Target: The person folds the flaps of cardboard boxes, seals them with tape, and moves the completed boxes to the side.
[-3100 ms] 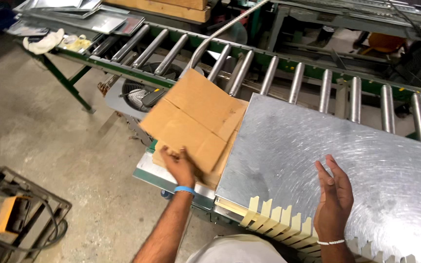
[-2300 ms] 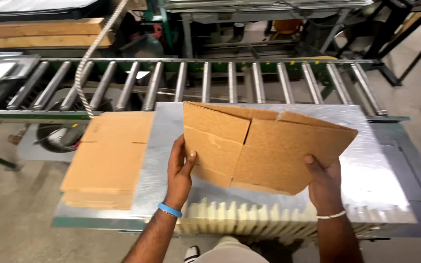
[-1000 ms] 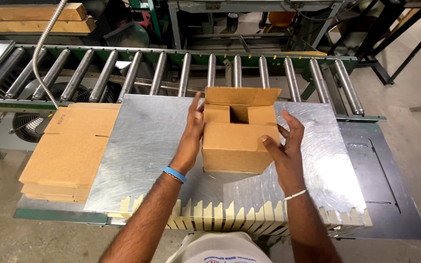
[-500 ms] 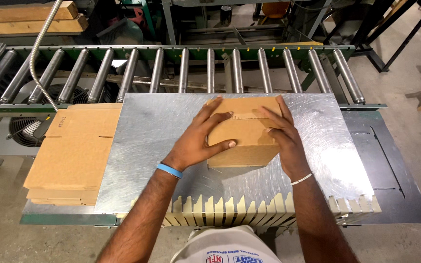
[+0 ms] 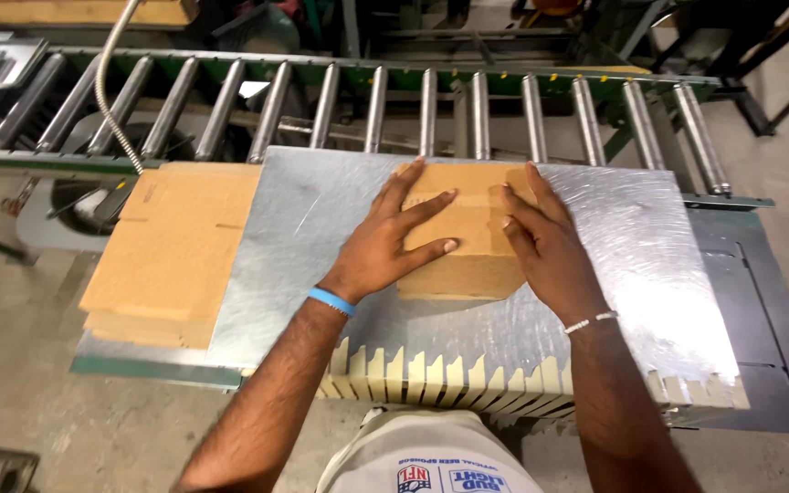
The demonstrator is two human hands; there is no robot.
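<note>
A small cardboard box (image 5: 468, 233) sits near the middle of the shiny metal table (image 5: 632, 256), its top flaps folded down flat. The left hand (image 5: 394, 237) lies on it with fingers spread and palm pressing, gripping nothing; the right hand (image 5: 541, 237) presses the other side the same way, flat and open. The box looks formed and closed, though no tape or seal shows. Left of it lies a stack of flat cardboard blanks (image 5: 171, 251), unfolded; behind runs a roller conveyor (image 5: 376, 100).
</note>
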